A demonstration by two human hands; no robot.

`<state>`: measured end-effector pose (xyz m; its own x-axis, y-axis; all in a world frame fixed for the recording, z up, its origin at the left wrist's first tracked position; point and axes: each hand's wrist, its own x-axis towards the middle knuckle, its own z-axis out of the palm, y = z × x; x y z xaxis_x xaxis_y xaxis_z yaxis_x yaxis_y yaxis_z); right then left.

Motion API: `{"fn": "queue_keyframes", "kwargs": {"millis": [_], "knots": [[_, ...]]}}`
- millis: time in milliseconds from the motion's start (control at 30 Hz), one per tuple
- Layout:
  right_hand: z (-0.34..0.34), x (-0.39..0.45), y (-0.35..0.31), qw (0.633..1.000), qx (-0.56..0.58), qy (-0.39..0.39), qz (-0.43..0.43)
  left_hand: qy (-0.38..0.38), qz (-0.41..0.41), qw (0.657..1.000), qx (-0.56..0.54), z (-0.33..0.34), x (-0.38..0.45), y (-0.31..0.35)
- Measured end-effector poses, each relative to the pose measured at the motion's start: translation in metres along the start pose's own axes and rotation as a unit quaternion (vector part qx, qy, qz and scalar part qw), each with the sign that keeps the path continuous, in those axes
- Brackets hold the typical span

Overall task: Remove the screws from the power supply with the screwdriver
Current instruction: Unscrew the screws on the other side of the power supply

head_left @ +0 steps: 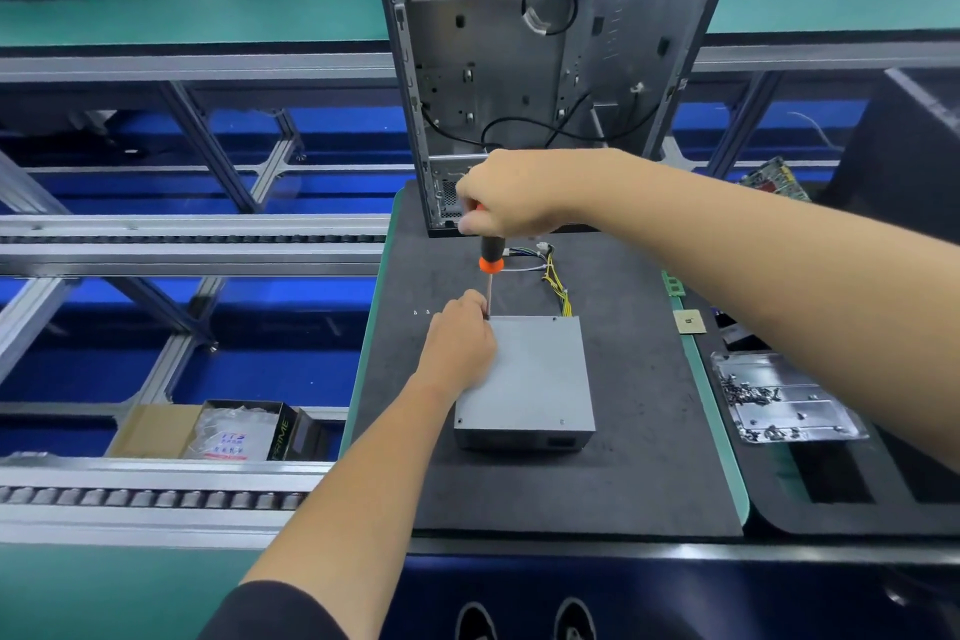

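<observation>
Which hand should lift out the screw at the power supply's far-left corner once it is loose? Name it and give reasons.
Left. The left hand already rests at that corner of the power supply, fingers beside the screwdriver tip. The right hand is up on the handle, gripping it, so probably less free.

dark mat (597, 473): power supply (535, 374), computer case (545, 68)

Power supply (530, 374) on the mat (623, 457), open computer case (545, 83) behind it, two loose screws (421, 312) to its left, tray of screws (784, 400) off to the right
</observation>
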<state>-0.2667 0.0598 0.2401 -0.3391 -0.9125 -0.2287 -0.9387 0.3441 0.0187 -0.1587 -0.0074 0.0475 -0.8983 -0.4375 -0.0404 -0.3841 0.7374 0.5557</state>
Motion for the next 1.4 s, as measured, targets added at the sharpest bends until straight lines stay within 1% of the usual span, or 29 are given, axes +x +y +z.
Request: {"fn": "queue_keyframes", "kwargs": {"millis": [67, 133, 200, 267, 367, 433, 500, 567, 633, 667, 733, 800, 833, 867, 900, 1000, 1100, 1167, 1200, 1233, 1300, 1333, 1367, 1400], "knots": [[-0.007, -0.003, 0.0, 0.998, 0.043, -0.006, -0.036, -0.003, -0.004, 1.0, 0.004, 0.0, 0.001, 0.0], [-0.011, -0.007, -0.002, 0.994, 0.1, -0.035, -0.042, -0.004, -0.007, 1.0, 0.007, 0.0, 0.002, 0.0], [-0.01, -0.009, -0.003, 0.99, 0.125, -0.045, -0.034, -0.004, -0.006, 1.0, 0.01, 0.0, 0.002, 0.0], [-0.006, -0.007, -0.003, 0.995, 0.098, -0.027, -0.013, -0.002, -0.002, 1.0, 0.012, 0.001, 0.003, -0.001], [-0.005, -0.005, -0.001, 0.997, 0.025, -0.012, 0.069, 0.001, 0.003, 1.0, 0.007, 0.001, 0.002, -0.001], [-0.003, -0.001, 0.002, 0.998, -0.01, -0.004, 0.065, 0.009, 0.005, 1.0, 0.003, 0.002, 0.002, -0.001], [-0.002, 0.0, 0.005, 0.999, 0.033, 0.003, 0.014, 0.026, 0.013, 1.0, -0.004, 0.003, 0.001, -0.002], [-0.007, -0.004, 0.003, 0.993, 0.118, 0.005, -0.031, 0.043, 0.018, 0.999, -0.01, 0.003, 0.0, -0.004], [-0.009, -0.006, 0.0, 0.982, 0.185, -0.016, -0.036, 0.048, 0.021, 0.999, -0.011, 0.002, 0.0, -0.005], [-0.008, -0.006, 0.0, 0.979, 0.2, -0.022, -0.027, 0.049, 0.025, 0.998, -0.008, 0.002, 0.001, -0.005], [-0.006, -0.004, -0.001, 0.983, 0.181, -0.022, 0.012, 0.048, 0.034, 0.998, 0.003, 0.002, 0.001, -0.003], [-0.003, 0.0, -0.003, 0.996, 0.072, 0.009, 0.055, 0.045, 0.038, 0.998, 0.01, 0.001, 0.002, -0.003], [-0.001, 0.002, -0.003, 0.997, 0.008, 0.038, 0.062, 0.044, 0.039, 0.998, 0.01, 0.002, 0.002, -0.004], [0.002, 0.005, -0.003, 0.996, -0.023, 0.06, 0.06, 0.044, 0.039, 0.998, 0.009, 0.002, 0.002, -0.004], [0.004, 0.007, -0.003, 0.996, -0.023, 0.065, 0.053, 0.044, 0.039, 0.998, 0.008, 0.002, 0.002, -0.004], [0.001, 0.008, -0.002, 1.0, 0.025, 0.018, 0.008, 0.047, 0.04, 0.998, 0.01, 0.002, 0.001, -0.004], [-0.008, 0.001, -0.002, 0.985, 0.169, -0.032, -0.032, 0.046, 0.039, 0.998, 0.011, 0.003, 0.002, -0.004], [-0.009, -0.003, -0.002, 0.972, 0.227, -0.043, -0.033, 0.043, 0.04, 0.998, 0.011, 0.003, 0.002, -0.004], [-0.008, -0.003, -0.004, 0.974, 0.224, -0.038, -0.021, 0.042, 0.041, 0.998, 0.012, 0.003, 0.002, -0.004], [-0.006, -0.001, -0.005, 0.98, 0.196, -0.03, -0.001, 0.042, 0.041, 0.998, 0.015, 0.003, 0.002, -0.003], [-0.003, 0.001, -0.008, 0.996, 0.064, 0.002, 0.061, 0.04, 0.039, 0.998, 0.021, 0.001, 0.002, -0.002], [-0.002, 0.002, -0.009, 0.996, -0.002, 0.029, 0.079, 0.04, 0.038, 0.998, 0.021, 0.001, 0.001, -0.002], [0.0, 0.004, -0.008, 0.995, -0.035, 0.049, 0.075, 0.041, 0.038, 0.998, 0.019, 0.002, 0.001, -0.002], [0.001, 0.005, -0.009, 0.997, -0.026, 0.049, 0.051, 0.041, 0.038, 0.998, 0.018, 0.002, 0.001, -0.002]]}}
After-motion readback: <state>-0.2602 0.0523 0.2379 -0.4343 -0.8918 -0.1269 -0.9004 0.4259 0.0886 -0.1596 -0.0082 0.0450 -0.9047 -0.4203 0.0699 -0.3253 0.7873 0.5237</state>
